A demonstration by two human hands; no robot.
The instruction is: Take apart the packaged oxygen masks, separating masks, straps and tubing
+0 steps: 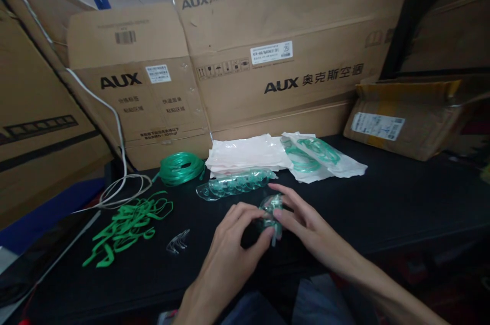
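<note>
Both my hands meet over the black table point(401, 197) near its front edge. Between them is a small clear green-tinted plastic mask point(271, 207). My left hand point(233, 248) pinches it from the left with thumb and fingers. My right hand point(302, 223) grips it from the right, fingers curled around it. Just behind lies a row of stacked clear green masks point(233, 184). A coil of green tubing point(180, 168) sits further left. Loose green elastic straps point(126, 225) lie in a heap at the left, with small clear clips point(178, 242) beside them.
White plastic bags point(245, 154) lie behind the masks, and two bagged green masks point(317, 157) are to their right. Large AUX cardboard boxes point(275, 59) wall the back. A taped parcel point(401, 116) sits at the right. A white cable point(118, 182) trails at the left.
</note>
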